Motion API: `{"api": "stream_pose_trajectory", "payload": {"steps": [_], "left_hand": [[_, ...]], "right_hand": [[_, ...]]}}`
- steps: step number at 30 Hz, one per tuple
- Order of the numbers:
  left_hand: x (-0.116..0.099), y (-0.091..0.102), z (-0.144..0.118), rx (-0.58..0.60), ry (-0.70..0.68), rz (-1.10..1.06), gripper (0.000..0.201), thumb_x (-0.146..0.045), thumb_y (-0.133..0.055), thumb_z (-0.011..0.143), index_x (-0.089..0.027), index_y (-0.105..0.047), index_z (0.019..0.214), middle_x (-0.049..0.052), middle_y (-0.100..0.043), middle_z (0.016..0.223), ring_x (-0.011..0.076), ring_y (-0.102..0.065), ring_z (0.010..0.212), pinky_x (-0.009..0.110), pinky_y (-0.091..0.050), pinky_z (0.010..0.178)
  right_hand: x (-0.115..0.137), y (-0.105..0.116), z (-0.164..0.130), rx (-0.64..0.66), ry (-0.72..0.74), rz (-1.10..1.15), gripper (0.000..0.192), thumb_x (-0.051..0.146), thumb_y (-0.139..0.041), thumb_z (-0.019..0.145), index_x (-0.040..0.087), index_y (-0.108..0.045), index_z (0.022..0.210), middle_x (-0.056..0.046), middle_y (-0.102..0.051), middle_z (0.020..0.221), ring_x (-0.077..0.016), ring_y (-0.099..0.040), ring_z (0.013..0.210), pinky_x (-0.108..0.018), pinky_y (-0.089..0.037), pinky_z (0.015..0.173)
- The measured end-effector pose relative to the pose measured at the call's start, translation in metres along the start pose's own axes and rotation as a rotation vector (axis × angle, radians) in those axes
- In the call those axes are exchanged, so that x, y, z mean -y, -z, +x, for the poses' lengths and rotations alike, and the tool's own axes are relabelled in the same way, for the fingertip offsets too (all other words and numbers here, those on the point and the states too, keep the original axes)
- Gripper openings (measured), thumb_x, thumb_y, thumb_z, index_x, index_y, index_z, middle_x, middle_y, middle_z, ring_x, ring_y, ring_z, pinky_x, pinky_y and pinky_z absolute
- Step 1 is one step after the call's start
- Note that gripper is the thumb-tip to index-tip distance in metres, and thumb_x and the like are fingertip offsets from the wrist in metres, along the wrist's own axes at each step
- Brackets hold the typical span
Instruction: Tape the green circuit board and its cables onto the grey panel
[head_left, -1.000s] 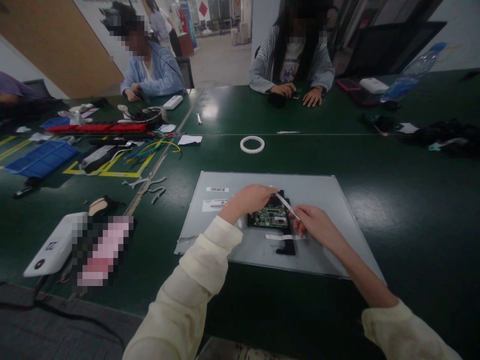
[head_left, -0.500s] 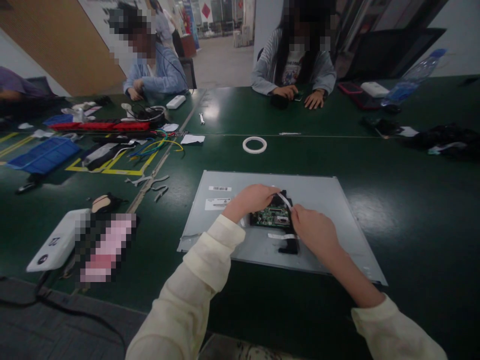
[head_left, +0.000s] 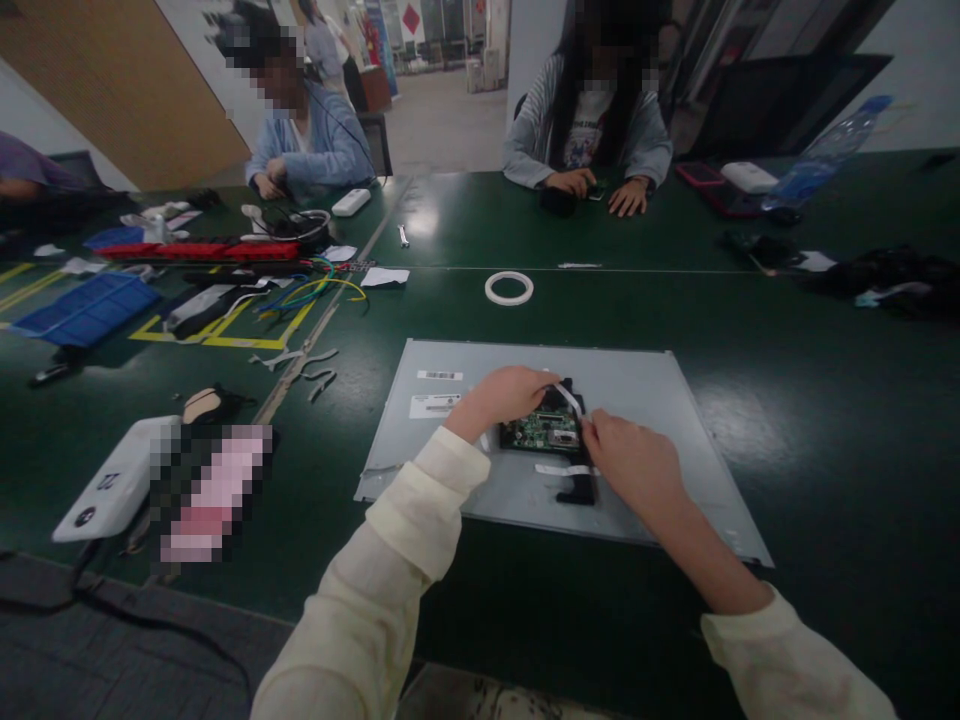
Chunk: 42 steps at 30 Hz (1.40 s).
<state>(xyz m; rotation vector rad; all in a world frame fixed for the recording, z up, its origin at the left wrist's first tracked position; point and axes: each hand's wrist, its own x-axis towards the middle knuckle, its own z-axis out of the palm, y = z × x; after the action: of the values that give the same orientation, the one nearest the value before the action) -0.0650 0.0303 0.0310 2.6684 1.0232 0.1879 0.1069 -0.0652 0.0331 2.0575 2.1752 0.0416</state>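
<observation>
A grey metal panel [head_left: 645, 400] lies flat on the dark green table in front of me. A small green circuit board [head_left: 541, 432] sits on it beside a black part [head_left: 576, 489]. My left hand [head_left: 504, 396] rests on the board's left side and pinches one end of a white flat strip [head_left: 568, 397]. My right hand [head_left: 634, 466] pinches the strip's other end at the board's right edge. A second white strip [head_left: 556, 469] lies just below the board.
A white tape ring [head_left: 508, 288] lies beyond the panel. Coloured wires [head_left: 315, 290], a red bar [head_left: 199, 252] and a blue tray [head_left: 86, 308] crowd the left. A white box [head_left: 112, 484] sits near left. Two people sit across the table; a bottle [head_left: 825, 155] is far right.
My right hand has moved left and closer to the board, bending the white strip down over it. The left hand has stayed on the board.
</observation>
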Motion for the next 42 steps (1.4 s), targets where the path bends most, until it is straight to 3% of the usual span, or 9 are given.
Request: {"api": "stream_pose_trajectory", "payload": {"steps": [11, 19, 29, 32, 35, 37, 39, 42], "left_hand": [[0.002, 0.002, -0.001, 0.028, -0.013, 0.037, 0.042, -0.024, -0.034, 0.091, -0.022, -0.046, 0.131, 0.005, -0.061, 0.121, 0.0204, -0.06, 0.103, 0.032, -0.046, 0.089], [0.002, 0.002, -0.002, 0.044, 0.0, 0.01, 0.042, -0.024, -0.033, 0.092, -0.023, -0.043, 0.133, 0.003, -0.057, 0.127, 0.0176, -0.056, 0.11, 0.03, -0.042, 0.095], [0.001, 0.005, -0.004, 0.079, -0.008, 0.038, 0.043, -0.026, -0.034, 0.091, -0.023, -0.039, 0.134, 0.005, -0.055, 0.129, 0.0198, -0.055, 0.111, 0.032, -0.042, 0.094], [0.0, 0.005, -0.004, 0.089, -0.021, 0.051, 0.044, -0.026, -0.034, 0.092, -0.023, -0.037, 0.135, 0.004, -0.054, 0.131, 0.0186, -0.054, 0.114, 0.031, -0.041, 0.096], [-0.002, 0.007, -0.003, 0.092, -0.056, 0.103, 0.044, -0.025, -0.034, 0.092, -0.02, -0.037, 0.136, 0.006, -0.053, 0.13, 0.0189, -0.054, 0.113, 0.03, -0.04, 0.096], [-0.002, 0.009, -0.003, 0.089, -0.085, 0.155, 0.044, -0.023, -0.036, 0.091, -0.018, -0.039, 0.134, 0.007, -0.054, 0.129, 0.0198, -0.055, 0.112, 0.031, -0.04, 0.095], [0.0, 0.013, -0.005, 0.088, -0.083, 0.204, 0.044, -0.023, -0.038, 0.09, -0.019, -0.041, 0.133, 0.008, -0.056, 0.126, 0.0201, -0.057, 0.109, 0.031, -0.041, 0.094], [0.003, 0.024, -0.01, 0.096, -0.035, 0.255, 0.044, -0.023, -0.038, 0.09, -0.018, -0.041, 0.133, 0.009, -0.057, 0.125, 0.0209, -0.056, 0.111, 0.032, -0.041, 0.094]], "right_hand": [[-0.014, 0.0, -0.011, 0.085, -0.069, -0.003, 0.03, 0.033, -0.033, 0.094, 0.018, -0.058, 0.087, -0.007, -0.066, 0.082, -0.0224, -0.064, 0.072, -0.026, -0.036, 0.054], [-0.017, -0.003, -0.01, 0.048, -0.049, 0.029, 0.034, 0.041, -0.034, 0.095, 0.018, -0.055, 0.083, -0.005, -0.065, 0.079, -0.0211, -0.062, 0.07, -0.025, -0.026, 0.05], [-0.019, -0.005, -0.012, 0.03, -0.005, 0.017, 0.03, 0.036, -0.034, 0.096, 0.018, -0.055, 0.086, -0.005, -0.064, 0.078, -0.0209, -0.061, 0.067, -0.025, -0.027, 0.048], [-0.02, -0.01, -0.012, -0.068, 0.018, 0.034, 0.029, 0.032, -0.034, 0.095, 0.018, -0.056, 0.084, -0.005, -0.061, 0.078, -0.0198, -0.059, 0.066, -0.026, -0.03, 0.049], [-0.02, -0.013, -0.013, -0.331, 0.144, 0.137, 0.026, 0.029, -0.036, 0.094, 0.016, -0.058, 0.09, -0.009, -0.059, 0.09, -0.0203, -0.057, 0.08, -0.029, -0.041, 0.061], [-0.016, -0.013, -0.015, -0.485, 0.353, 0.243, 0.027, 0.031, -0.04, 0.092, 0.013, -0.058, 0.102, -0.013, -0.056, 0.102, -0.0225, -0.053, 0.095, -0.033, -0.043, 0.079], [-0.007, -0.011, -0.02, -0.524, 0.613, 0.328, 0.036, 0.036, -0.046, 0.089, 0.012, -0.055, 0.115, -0.015, -0.051, 0.117, -0.0252, -0.044, 0.111, -0.039, -0.038, 0.094], [0.012, -0.008, -0.03, -0.417, 0.898, 0.341, 0.049, 0.044, -0.05, 0.086, 0.018, -0.048, 0.128, -0.012, -0.04, 0.135, -0.0279, -0.027, 0.129, -0.049, -0.024, 0.105]]}}
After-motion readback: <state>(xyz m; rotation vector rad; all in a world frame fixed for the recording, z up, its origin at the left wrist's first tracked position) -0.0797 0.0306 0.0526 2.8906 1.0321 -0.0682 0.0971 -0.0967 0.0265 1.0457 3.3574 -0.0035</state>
